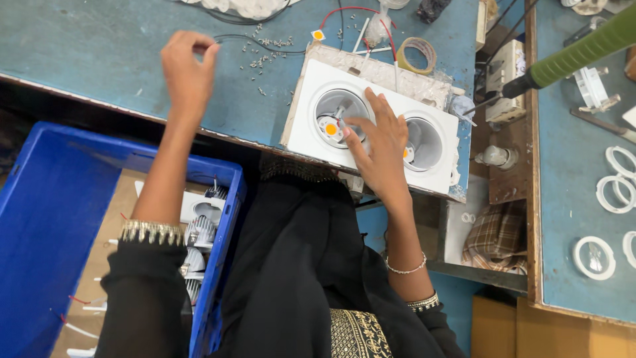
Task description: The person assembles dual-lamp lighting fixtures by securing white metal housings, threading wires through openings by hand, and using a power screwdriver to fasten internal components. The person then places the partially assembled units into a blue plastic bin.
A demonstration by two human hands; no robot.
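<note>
A white twin-hole lamp housing (pixel 311 132) lies on the blue workbench (pixel 99 53) near its front edge. My right hand (pixel 379 142) rests on the housing between the two round openings, its fingers reaching into the left opening beside an orange LED chip (pixel 331 128). My left hand (pixel 187 66) is stretched out over the bench, thumb and fingertips pinched together near a scatter of small screws (pixel 268 52); whether a screw is between them I cannot see.
A blue crate (pixel 46 219) with several finned lamp bodies (pixel 199 232) stands at lower left. Tape roll (pixel 417 53), red and black wires and a loose LED chip (pixel 318 34) lie behind the housing. A green-handled screwdriver (pixel 570 56) and white rings (pixel 613 192) sit at right.
</note>
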